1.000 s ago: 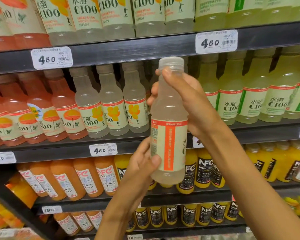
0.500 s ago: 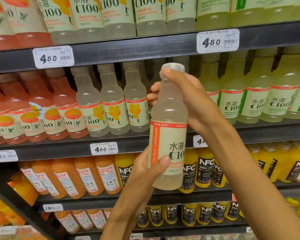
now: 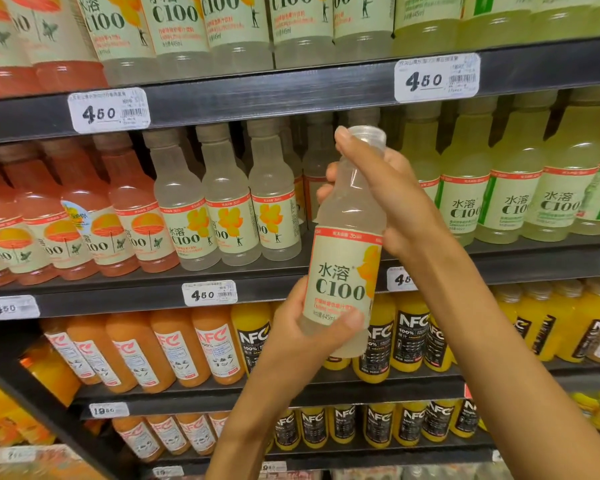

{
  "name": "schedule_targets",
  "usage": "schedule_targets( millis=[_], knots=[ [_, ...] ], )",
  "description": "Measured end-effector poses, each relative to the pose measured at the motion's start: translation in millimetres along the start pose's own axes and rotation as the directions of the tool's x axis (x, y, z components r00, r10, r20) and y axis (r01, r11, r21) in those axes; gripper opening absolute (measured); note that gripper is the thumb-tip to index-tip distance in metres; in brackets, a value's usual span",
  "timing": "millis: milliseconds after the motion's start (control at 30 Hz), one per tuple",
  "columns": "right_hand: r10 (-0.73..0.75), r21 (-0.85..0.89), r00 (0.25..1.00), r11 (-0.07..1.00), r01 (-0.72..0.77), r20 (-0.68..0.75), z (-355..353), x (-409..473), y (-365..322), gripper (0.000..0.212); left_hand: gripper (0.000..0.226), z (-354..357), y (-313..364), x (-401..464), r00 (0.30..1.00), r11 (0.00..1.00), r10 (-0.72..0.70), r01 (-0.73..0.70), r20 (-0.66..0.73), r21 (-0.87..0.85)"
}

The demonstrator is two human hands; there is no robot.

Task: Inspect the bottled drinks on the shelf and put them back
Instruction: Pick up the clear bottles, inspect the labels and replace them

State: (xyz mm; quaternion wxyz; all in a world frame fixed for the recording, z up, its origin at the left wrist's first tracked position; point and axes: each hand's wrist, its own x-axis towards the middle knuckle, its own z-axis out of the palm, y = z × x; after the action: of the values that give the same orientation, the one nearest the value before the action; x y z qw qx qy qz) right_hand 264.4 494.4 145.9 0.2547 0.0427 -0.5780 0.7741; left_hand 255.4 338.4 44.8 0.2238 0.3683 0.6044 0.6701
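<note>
The bottle (image 3: 343,271) has turned so its front label now faces the camera, left hand (image 3: 302,327) gripping its base, right hand (image 3: 392,202) its neck, before the shelf (image 3: 257,282): inspection seems nearly done.

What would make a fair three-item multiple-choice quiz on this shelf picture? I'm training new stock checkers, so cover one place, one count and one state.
1. The NFC bottles stand where?
A) the shelf above the held bottle's row
B) the shelves below it
C) on the floor

2. How many hands hold the pale C100 bottle?
A) none
B) one
C) two

3. The held bottle's cap is:
A) on
B) off
C) lying on the shelf

Answers: 1 B, black labels sit lower; 2 C, left hand at base, right hand at neck; 3 A, cap sits on top.
</note>
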Motion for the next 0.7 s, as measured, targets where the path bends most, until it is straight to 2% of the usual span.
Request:
schedule_targets(
  millis=[100,200,333,467,700],
  knots=[
    [-0.030,-0.100,0.999,0.994,0.032,0.017,3.3,-3.4,-4.1,0.020,0.062,3.5,-2.0,3.0,1.000,0.997,0.030,-0.031,0.007,0.074],
    [-0.088,-0.152,0.984,0.982,0.112,0.154,5.7,-7.8,-8.1,0.020,0.061,5.7,-7.5,3.8,0.996,0.992,0.083,-0.081,-0.018,0.093],
    [-0.198,-0.244,0.904,0.921,0.304,0.378,4.8,-16.4,-11.8,0.022,0.063,5.0,-14.5,13.5,0.974,0.968,0.190,-0.165,-0.122,0.187],
    [-0.255,-0.222,0.785,0.869,0.442,0.565,1.6,-29.0,-11.7,0.026,0.072,0.0,-22.6,26.2,0.943,0.937,0.267,-0.205,-0.199,0.283],
    [-0.290,-0.146,0.706,0.861,0.487,0.646,-3.0,-39.7,-13.8,0.032,0.069,-2.4,-24.3,27.3,0.946,0.927,0.280,-0.224,-0.160,0.302]
  ],
)
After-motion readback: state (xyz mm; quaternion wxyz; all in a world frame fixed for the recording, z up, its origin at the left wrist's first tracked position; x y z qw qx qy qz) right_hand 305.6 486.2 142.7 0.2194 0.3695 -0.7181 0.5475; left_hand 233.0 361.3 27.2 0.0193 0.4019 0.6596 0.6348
